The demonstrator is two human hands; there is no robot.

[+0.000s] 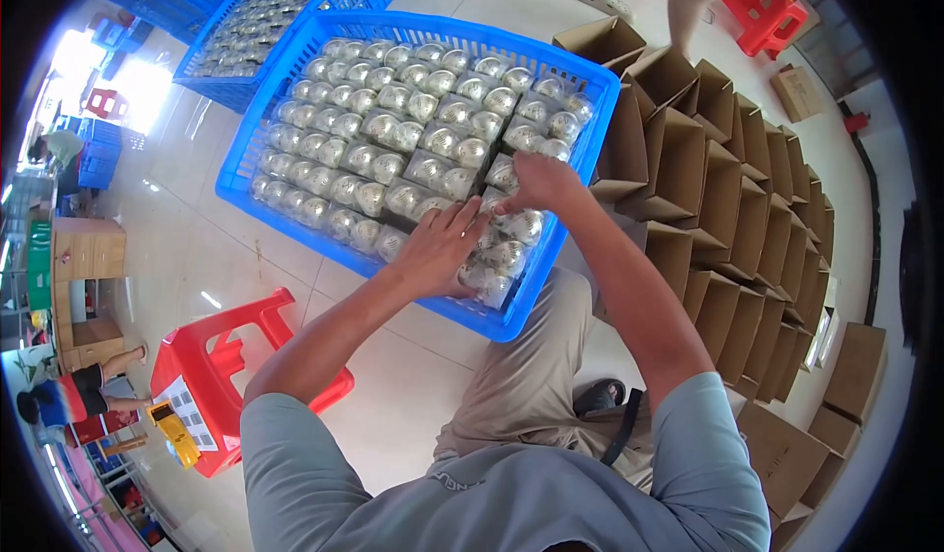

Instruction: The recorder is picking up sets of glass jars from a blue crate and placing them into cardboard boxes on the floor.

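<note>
In the near right corner of the big blue plastic lattice crate (258, 149), both of the person's hands are down on the same clear plastic blister tray of shiny silver-white balls (506, 247). The left hand (440, 249) lies flat over the tray's near-left part, fingers spread and pointing toward the right hand, the palm pressing on the balls rather than wrapped round anything. The right hand (539, 180) sits just beyond it at the tray's far edge, fingers curled downward and pinching the tray's rim — the fingertips are hidden behind the knuckles, so how tight the pinch is cannot be told. The tray lies between and under the two hands, tilted a little against the crate's near wall, with a few balls showing below the left palm.

The rest of the crate is filled with more trays of the same balls, packed side by side. Beyond it stands a second blue crate (236, 36), also loaded. To the right — touching the first crate's side — runs a curved row of open brown cardboard boxes (723, 193). A red plastic stool (211, 365) stands on the pale tiled floor (187, 237) to the left, with a yellow handheld scanner (175, 432) on it.
</note>
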